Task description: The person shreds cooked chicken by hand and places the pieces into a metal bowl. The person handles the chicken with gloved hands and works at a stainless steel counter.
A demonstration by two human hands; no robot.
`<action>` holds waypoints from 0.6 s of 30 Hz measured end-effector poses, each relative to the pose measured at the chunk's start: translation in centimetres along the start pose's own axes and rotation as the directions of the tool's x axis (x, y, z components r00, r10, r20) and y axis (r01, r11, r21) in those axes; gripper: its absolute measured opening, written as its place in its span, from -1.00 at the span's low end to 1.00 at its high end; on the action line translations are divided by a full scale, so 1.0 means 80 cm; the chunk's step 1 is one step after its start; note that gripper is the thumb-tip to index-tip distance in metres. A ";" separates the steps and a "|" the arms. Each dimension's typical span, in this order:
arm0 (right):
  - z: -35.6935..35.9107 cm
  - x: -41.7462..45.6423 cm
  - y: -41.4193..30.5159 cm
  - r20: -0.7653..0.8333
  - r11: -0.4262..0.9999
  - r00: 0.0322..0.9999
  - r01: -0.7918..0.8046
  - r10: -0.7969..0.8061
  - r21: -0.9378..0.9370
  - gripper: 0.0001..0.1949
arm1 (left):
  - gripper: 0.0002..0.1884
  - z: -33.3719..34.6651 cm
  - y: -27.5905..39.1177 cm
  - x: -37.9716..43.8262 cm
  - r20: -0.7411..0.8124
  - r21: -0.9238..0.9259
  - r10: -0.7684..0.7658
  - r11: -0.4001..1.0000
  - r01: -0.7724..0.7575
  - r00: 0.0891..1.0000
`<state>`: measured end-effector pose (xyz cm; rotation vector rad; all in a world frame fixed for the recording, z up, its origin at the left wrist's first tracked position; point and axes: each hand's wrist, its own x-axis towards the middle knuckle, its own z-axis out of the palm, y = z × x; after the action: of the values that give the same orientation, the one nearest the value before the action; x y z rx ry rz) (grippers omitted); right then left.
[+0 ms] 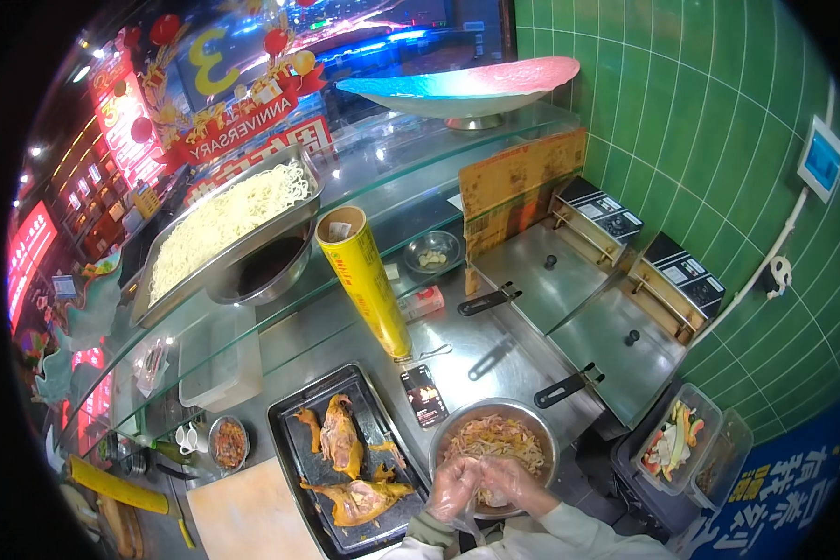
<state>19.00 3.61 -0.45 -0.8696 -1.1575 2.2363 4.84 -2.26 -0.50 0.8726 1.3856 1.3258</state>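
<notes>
Both my hands wear clear plastic gloves and meet over a round steel bowl [450, 425]. Shredded meat [493, 434], apparently chicken, fills much of the bowl. My left hand [453, 486] and my right hand [516, 484] have curled fingers close together above the near part of the meat. Whether they pinch a piece is hidden by the fingers. Left of the bowl lies a black baking tray [306, 448]. On it rest a yellow-skinned poultry piece [341, 435], another torn-open piece [360, 500] nearer me, and smaller scraps.
A cutting board [245, 507] adjoins the tray. Beyond the bowl lie a phone [423, 395] and an upright yellow tube [367, 287]. Two lidded fryers [609, 364] with protruding handles stand right. A noodle tray [308, 206] sits on the glass shelf. Food containers [671, 437] stand at lower right.
</notes>
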 end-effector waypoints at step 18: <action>0.027 -0.004 -0.002 -0.104 0.751 0.926 0.223 -0.362 -0.622 -0.68 | -0.84 -0.012 -0.004 -0.005 0.003 0.105 0.003 0.994 -0.004 1.000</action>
<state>17.72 2.31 0.75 -1.0448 -1.7947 1.4707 4.04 -2.93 -0.87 0.9471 1.4626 1.2626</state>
